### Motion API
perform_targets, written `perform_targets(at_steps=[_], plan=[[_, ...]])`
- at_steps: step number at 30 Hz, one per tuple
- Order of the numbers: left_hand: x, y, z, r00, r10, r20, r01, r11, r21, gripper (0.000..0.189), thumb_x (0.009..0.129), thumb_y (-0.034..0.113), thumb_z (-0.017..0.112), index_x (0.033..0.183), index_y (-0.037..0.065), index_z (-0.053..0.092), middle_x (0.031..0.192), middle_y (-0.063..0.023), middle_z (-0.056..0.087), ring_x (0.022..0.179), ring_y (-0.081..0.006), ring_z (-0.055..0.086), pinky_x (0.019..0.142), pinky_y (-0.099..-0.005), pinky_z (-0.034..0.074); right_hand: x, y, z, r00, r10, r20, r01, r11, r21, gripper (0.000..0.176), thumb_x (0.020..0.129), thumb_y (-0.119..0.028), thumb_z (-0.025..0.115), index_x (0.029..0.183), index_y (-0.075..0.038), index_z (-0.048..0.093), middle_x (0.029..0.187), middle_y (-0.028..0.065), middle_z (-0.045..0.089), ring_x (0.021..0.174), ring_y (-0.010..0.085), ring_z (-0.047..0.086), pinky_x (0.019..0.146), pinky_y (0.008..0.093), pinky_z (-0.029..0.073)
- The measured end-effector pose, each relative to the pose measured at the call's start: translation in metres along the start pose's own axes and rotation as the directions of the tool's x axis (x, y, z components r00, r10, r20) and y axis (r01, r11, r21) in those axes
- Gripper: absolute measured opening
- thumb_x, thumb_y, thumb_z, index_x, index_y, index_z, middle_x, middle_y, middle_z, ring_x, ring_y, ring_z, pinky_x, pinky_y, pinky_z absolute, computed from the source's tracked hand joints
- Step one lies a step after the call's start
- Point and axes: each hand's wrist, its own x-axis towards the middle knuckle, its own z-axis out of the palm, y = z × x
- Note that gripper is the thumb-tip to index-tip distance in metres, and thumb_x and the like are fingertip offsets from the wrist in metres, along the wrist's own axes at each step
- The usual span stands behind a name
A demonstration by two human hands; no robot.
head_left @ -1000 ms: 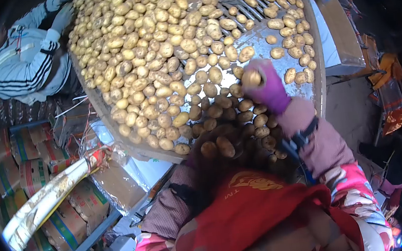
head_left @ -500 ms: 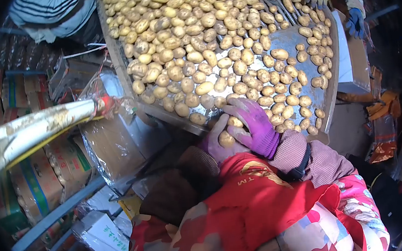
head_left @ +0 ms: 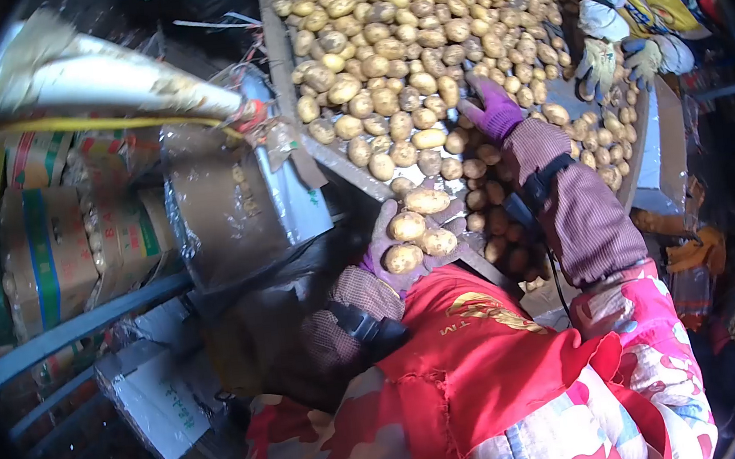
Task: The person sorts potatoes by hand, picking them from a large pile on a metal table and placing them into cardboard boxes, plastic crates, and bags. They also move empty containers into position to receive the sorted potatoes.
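Note:
My left hand [head_left: 376, 254], in a purple and grey glove, is cupped at the near edge of the metal sorting table [head_left: 345, 167]. Several potatoes [head_left: 407, 226] rest in its palm and against its fingers. Farther forward, my right hand [head_left: 497, 111], in a purple glove, reaches over the spread of potatoes [head_left: 393, 47]. Its fingers are stretched out to the upper left, near or on the potatoes there, and I see nothing held in them. Part of the heap lies in the shadow of my right arm.
At the right edge of the table are a co-worker's gloved hands [head_left: 599, 68]. A white pipe [head_left: 119, 81] juts in from the left. Below it stand packed potato bags [head_left: 48, 254], a plastic-wrapped carton [head_left: 221, 200] and a blue rail [head_left: 83, 331]. A white box [head_left: 167, 407] sits lower left.
My hands were together around potatoes at the near edge; now they are apart. The right has reached forward over the heap, while the left holds several potatoes. The view has shifted.

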Motion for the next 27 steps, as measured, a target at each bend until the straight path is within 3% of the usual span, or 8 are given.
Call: perform_targets(at_steps=[4, 6, 10, 13, 16, 17, 19, 27], plan=[[-0.029, 0.020, -0.013, 0.984, 0.081, 0.156, -0.060, 0.989, -0.136, 0.071, 0.096, 0.063, 0.038, 0.152, 0.020, 0.034, 0.152, -0.0223, 0.037, 0.134, -0.0404, 0.044, 0.108, -0.0658, 0.033, -0.063, 0.003, 0.059, 0.940, -0.333, -0.076, 0.271, 0.863, -0.427, 0.062, 0.080, -0.046, 0.065, 0.131, -0.014, 0.058, 0.141, 0.0224, 0.046, 0.131, 0.0403, 0.042, 0.104, 0.0678, 0.027], [-0.049, 0.040, -0.022, 0.960, 0.175, 0.220, -0.133, 0.972, -0.191, 0.071, 0.095, 0.061, 0.044, 0.152, 0.020, 0.033, 0.152, -0.0229, 0.037, 0.135, -0.0403, 0.043, 0.108, -0.0657, 0.033, -0.109, -0.018, 0.037, 0.907, -0.412, 0.086, 0.421, 0.886, -0.195, 0.061, 0.081, -0.046, 0.063, 0.133, -0.016, 0.056, 0.145, 0.0214, 0.043, 0.134, 0.0376, 0.041, 0.108, 0.0669, 0.024], [-0.101, 0.073, -0.032, 0.889, 0.392, 0.239, -0.356, 0.917, -0.178, 0.067, 0.095, 0.058, 0.049, 0.150, 0.022, 0.037, 0.150, -0.0230, 0.040, 0.132, -0.0420, 0.047, 0.110, -0.0665, 0.030, -0.175, -0.027, 0.026, 0.817, -0.524, 0.243, 0.575, 0.773, -0.267, 0.061, 0.073, -0.024, 0.072, 0.132, -0.021, 0.058, 0.139, 0.0164, 0.047, 0.133, 0.0423, 0.040, 0.109, 0.0730, 0.015], [-0.146, 0.093, -0.041, 0.807, 0.522, 0.276, -0.470, 0.851, -0.235, 0.068, 0.092, 0.056, 0.050, 0.148, 0.019, 0.040, 0.152, -0.0232, 0.038, 0.137, -0.0419, 0.041, 0.113, -0.0651, 0.026, -0.147, -0.048, 0.013, 0.920, -0.281, 0.273, 0.305, 0.951, -0.048, 0.054, 0.076, -0.021, 0.066, 0.129, -0.015, 0.058, 0.127, 0.0194, 0.056, 0.127, 0.0393, 0.048, 0.110, 0.0537, 0.031], [-0.185, 0.108, -0.047, 0.749, 0.626, 0.217, -0.551, 0.770, -0.322, 0.075, 0.091, 0.059, 0.047, 0.146, 0.009, 0.041, 0.153, -0.0215, 0.037, 0.138, -0.0421, 0.040, 0.112, -0.0638, 0.026, -0.142, -0.075, 0.047, 0.832, -0.499, -0.242, 0.474, 0.866, -0.157, 0.047, 0.080, -0.019, 0.060, 0.126, -0.009, 0.058, 0.125, 0.0205, 0.058, 0.124, 0.0385, 0.051, 0.104, 0.0456, 0.038], [-0.196, 0.110, -0.047, 0.727, 0.651, 0.220, -0.575, 0.752, -0.323, 0.075, 0.090, 0.061, 0.045, 0.145, 0.010, 0.043, 0.153, -0.0199, 0.039, 0.136, -0.0408, 0.043, 0.112, -0.0623, 0.027, -0.150, -0.094, 0.047, 0.958, -0.254, 0.133, 0.251, 0.967, 0.040, 0.042, 0.085, -0.019, 0.056, 0.125, -0.007, 0.059, 0.134, 0.0191, 0.055, 0.129, 0.0410, 0.046, 0.104, 0.0511, 0.036], [-0.207, 0.119, -0.052, 0.671, 0.718, 0.184, -0.654, 0.690, -0.310, 0.071, 0.091, 0.059, 0.047, 0.142, 0.010, 0.047, 0.151, -0.0193, 0.042, 0.133, -0.0387, 0.046, 0.112, -0.0612, 0.029, -0.163, -0.073, 0.073, 0.865, -0.500, -0.042, 0.457, 0.820, -0.344, 0.040, 0.088, -0.020, 0.054, 0.126, -0.007, 0.059, 0.140, 0.0172, 0.051, 0.133, 0.0438, 0.041, 0.107, 0.0560, 0.032], [-0.223, 0.256, -0.038, 0.334, 0.934, 0.129, -0.943, 0.330, 0.046, 0.049, 0.090, 0.049, 0.053, 0.120, 0.011, 0.061, 0.128, -0.0140, 0.059, 0.123, -0.0326, 0.053, 0.107, -0.0546, 0.041, -0.164, -0.066, 0.078, 0.866, -0.496, -0.069, 0.463, 0.846, -0.264, 0.040, 0.088, -0.019, 0.052, 0.125, -0.006, 0.058, 0.142, 0.0188, 0.049, 0.135, 0.0465, 0.039, 0.109, 0.0582, 0.030]])
